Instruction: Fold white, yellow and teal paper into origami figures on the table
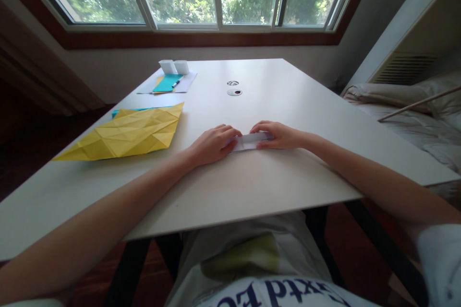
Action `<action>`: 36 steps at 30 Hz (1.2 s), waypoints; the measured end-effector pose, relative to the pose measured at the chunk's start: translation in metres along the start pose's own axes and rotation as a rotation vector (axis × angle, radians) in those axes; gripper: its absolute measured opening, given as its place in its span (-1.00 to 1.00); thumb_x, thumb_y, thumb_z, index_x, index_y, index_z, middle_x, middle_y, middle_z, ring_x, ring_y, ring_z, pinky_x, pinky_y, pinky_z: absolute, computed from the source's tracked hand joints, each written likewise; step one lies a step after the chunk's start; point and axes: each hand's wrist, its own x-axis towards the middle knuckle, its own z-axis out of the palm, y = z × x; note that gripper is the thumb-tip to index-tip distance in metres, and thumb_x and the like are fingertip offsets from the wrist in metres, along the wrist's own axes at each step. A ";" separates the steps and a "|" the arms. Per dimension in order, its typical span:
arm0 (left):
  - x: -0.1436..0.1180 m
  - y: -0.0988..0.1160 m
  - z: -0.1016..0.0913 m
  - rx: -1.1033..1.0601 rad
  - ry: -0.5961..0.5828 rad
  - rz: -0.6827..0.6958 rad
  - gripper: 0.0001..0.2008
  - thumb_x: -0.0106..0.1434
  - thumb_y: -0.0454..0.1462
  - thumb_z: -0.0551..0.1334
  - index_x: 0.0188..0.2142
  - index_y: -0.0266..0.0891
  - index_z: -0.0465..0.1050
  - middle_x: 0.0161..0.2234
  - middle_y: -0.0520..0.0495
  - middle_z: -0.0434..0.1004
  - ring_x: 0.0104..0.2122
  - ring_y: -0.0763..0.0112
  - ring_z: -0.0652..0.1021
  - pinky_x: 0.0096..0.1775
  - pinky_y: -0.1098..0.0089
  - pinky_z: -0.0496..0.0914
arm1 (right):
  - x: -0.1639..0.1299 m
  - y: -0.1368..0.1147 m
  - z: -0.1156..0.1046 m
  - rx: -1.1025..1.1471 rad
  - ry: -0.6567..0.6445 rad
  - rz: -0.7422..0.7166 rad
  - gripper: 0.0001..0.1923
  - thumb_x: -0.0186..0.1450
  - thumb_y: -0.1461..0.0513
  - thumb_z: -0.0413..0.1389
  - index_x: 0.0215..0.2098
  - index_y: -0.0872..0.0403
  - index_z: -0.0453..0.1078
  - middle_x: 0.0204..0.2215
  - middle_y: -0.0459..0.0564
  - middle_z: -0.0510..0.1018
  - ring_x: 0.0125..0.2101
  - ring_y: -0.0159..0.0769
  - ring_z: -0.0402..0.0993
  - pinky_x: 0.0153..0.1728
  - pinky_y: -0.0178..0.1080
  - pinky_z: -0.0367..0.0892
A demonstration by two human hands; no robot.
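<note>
A narrow folded strip of white paper [248,141] lies on the white table in front of me. My left hand [216,142] grips its left end, the fingers bent over the top and the thumb at the near edge. At the other end my right hand [275,135] pinches the strip between thumb and fingers. The paper's middle shows between the hands; both ends are partly hidden under the fingers. A large creased sheet of yellow paper [137,129] rests to the left of my left hand, with a bit of blue paper under it.
The white table [230,187] reaches toward the window. At its far left are two small white containers [174,66], a turquoise paper [166,83] and a pen [177,81] on white sheets. Two round discs [235,92] sit mid-table. A cushioned seat [403,105] stands right.
</note>
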 end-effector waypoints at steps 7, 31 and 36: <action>0.000 -0.004 0.002 0.034 -0.011 0.030 -0.70 0.32 -0.21 -0.01 -0.08 -0.21 0.41 -0.18 -0.13 0.47 -0.15 0.27 0.44 -0.14 0.31 0.33 | -0.002 0.004 0.003 -0.130 0.066 -0.084 -0.55 0.23 0.10 0.09 0.07 0.06 0.27 -0.05 0.12 0.40 -0.03 -0.16 0.28 -0.02 -0.10 0.23; 0.012 0.006 0.004 -0.546 0.119 -0.333 -0.74 0.13 -0.14 0.20 -0.33 -0.28 0.52 -0.39 -0.06 0.55 -0.41 0.41 0.49 -0.40 0.46 0.35 | 0.003 0.000 0.012 -0.269 0.137 -0.110 -0.66 0.32 0.31 -0.09 -0.05 -0.04 0.42 -0.18 0.04 0.50 -0.20 -0.25 0.36 -0.11 -0.15 0.22; 0.016 0.010 0.004 -0.861 0.092 -0.563 -0.78 0.02 -0.22 0.28 -0.34 -0.33 0.49 -0.49 -0.04 0.52 -0.55 0.49 0.46 -0.52 0.47 0.35 | 0.006 -0.007 0.012 -0.241 0.121 -0.131 -0.69 0.30 0.31 -0.04 -0.04 0.00 0.41 -0.16 0.05 0.52 -0.16 -0.25 0.40 -0.11 -0.16 0.25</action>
